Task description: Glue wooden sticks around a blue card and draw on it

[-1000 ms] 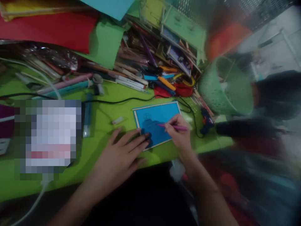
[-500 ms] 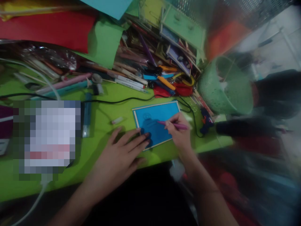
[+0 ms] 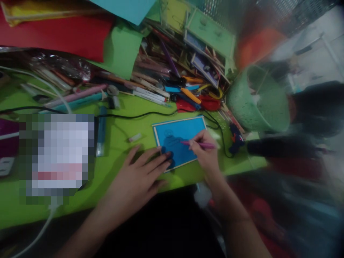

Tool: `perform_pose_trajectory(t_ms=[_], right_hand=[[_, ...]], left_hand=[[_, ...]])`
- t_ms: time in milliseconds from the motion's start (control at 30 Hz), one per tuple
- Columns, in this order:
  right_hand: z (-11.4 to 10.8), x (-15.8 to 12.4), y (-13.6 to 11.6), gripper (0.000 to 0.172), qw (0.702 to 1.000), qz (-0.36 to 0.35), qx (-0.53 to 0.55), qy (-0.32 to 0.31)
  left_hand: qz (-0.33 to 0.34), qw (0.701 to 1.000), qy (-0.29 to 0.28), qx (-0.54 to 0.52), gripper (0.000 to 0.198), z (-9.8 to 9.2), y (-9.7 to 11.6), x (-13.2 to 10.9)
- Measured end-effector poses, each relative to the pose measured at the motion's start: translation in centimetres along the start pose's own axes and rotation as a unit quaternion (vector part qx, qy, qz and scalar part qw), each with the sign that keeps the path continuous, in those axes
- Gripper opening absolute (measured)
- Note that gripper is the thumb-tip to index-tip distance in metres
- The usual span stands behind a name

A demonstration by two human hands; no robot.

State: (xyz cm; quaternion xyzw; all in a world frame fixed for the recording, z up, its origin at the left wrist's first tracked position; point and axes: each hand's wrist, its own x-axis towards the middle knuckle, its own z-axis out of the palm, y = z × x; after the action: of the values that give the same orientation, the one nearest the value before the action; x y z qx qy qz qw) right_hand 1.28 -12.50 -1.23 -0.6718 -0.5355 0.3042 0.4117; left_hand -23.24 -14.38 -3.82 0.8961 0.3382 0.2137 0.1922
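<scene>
A blue card (image 3: 185, 129) edged with thin pale sticks lies on the green table near its front edge. Dark pencil-like lines and a small round figure show on its surface. My right hand (image 3: 205, 148) grips a purple pen (image 3: 201, 144), its tip at the middle of the card. Stretched flat, with fingers spread, my left hand (image 3: 143, 168) rests its fingertips on the card's lower left corner. A small white eraser-like piece (image 3: 134, 137) lies on the table just above that hand.
Scissors (image 3: 190, 95), markers (image 3: 150, 95) and sticks are heaped behind the card. A green basket (image 3: 258, 100) and a dark blue glue gun (image 3: 235, 139) stand to the right. A black cable (image 3: 139, 115) crosses the table. At left lies a blurred-out device (image 3: 60, 154) on a white cord.
The pen tip has shifted slightly down on the card, with my right hand moving a little. My left hand stays in place. The view has shifted slightly.
</scene>
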Motion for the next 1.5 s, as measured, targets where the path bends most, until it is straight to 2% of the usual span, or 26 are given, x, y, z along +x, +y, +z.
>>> perform_pose_trajectory(t_ms=[133, 267, 367, 567, 733, 1500], right_hand=[[-0.2, 0.1, 0.2, 0.016, 0.997, 0.008, 0.072, -0.007], [-0.1, 0.6, -0.2, 0.023, 0.994, -0.003, 0.099, -0.049], [0.5, 1.1, -0.5, 0.026, 0.993, 0.008, 0.094, -0.074], [1.2, 1.5, -0.4, 0.026, 0.995, 0.007, 0.069, -0.075], [1.2, 1.4, -0.3, 0.019, 0.996, -0.002, 0.051, -0.068], [0.9, 1.4, -0.8, 0.017, 0.994, 0.006, -0.002, -0.105]], left_hand=[[-0.008, 1.0, 0.0, -0.002, 0.033, -0.2, 0.3, 0.1], [-0.003, 1.0, -0.001, -0.003, 0.034, 0.0, 0.1, 0.0], [0.016, 1.0, 0.019, 0.0, 0.036, 0.4, -0.2, -0.1], [0.021, 1.0, 0.016, 0.004, 0.035, 0.5, -0.3, -0.2], [0.02, 1.0, 0.017, -0.002, 0.036, 0.6, -0.3, -0.3], [0.017, 1.0, 0.007, 0.0, 0.036, 0.3, -0.2, -0.2]])
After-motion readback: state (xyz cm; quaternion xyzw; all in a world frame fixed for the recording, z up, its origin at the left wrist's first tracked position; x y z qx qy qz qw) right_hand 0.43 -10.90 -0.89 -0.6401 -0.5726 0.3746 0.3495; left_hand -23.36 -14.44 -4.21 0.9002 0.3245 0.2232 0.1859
